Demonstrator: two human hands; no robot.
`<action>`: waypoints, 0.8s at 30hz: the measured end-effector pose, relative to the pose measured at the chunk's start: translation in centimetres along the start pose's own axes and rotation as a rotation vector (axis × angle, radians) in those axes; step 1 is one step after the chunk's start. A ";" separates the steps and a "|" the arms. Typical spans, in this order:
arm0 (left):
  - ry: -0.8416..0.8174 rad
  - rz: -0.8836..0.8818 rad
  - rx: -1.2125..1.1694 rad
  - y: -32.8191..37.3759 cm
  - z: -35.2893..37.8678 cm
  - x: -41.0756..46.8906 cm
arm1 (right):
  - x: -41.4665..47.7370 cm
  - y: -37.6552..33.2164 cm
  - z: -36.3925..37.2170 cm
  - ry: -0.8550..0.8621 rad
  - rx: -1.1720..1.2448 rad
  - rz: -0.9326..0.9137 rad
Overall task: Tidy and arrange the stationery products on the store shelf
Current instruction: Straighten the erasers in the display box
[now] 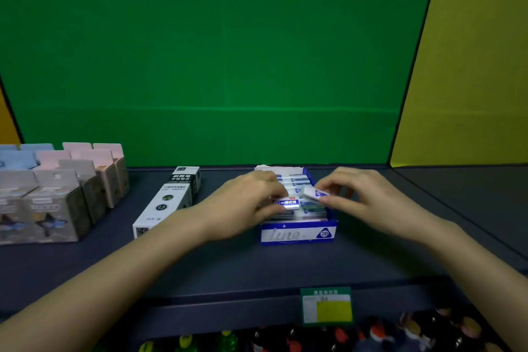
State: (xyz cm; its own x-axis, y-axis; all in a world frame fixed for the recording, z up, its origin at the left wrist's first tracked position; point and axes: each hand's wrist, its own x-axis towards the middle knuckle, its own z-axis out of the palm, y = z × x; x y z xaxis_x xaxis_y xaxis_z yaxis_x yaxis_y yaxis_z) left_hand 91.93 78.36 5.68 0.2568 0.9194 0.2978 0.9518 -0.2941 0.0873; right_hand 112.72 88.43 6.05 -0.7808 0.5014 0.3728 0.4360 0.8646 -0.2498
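Two bare hands work over a blue-and-white cardboard eraser box (297,233) at centre frame, on a dark matte shelf (257,266).

The left hand (245,203) pinches a small sleeved eraser (287,204) at the box's front row; the right hand (360,197) grips a second white eraser (313,194), tilted just above the packed rows. A long white-and-black refill carton (168,203) lies left of centre; pastel boxes (57,186) are stacked at far left.

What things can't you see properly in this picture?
- Head view: part of the erasers in the blue box is hidden by the left hand.
- The eraser pinched by the right hand is blurred, label unreadable.
- The price tag print is too small.
- The bottles below are cut off by the bottom edge.
- The grey boxes are cut by the left edge.
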 end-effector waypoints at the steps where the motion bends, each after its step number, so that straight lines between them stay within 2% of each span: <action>1: -0.028 -0.011 -0.010 -0.1 0.2 0.3 | 0.2 0.3 0.3 -0.011 0.009 -0.007; 7: -0.108 -0.038 -0.051 -0.5 0.9 0.8 | 0.6 1.1 1.1 -0.098 0.050 -0.032; 13: -0.115 -0.039 -0.067 -0.7 0.9 1.4 | 1.2 0.8 0.9 -0.198 -0.112 -0.059; 24: -0.098 -0.080 -0.156 -1.1 1.0 2.3 | 2.7 -0.2 0.3 -0.296 -0.228 -0.053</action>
State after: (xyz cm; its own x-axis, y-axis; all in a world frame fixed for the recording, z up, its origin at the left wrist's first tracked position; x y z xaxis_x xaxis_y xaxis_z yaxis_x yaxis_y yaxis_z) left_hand 91.62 81.10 5.28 0.2042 0.9601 0.1909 0.9342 -0.2494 0.2551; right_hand 110.34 89.59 6.85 -0.8857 0.4539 0.0974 0.4543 0.8906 -0.0190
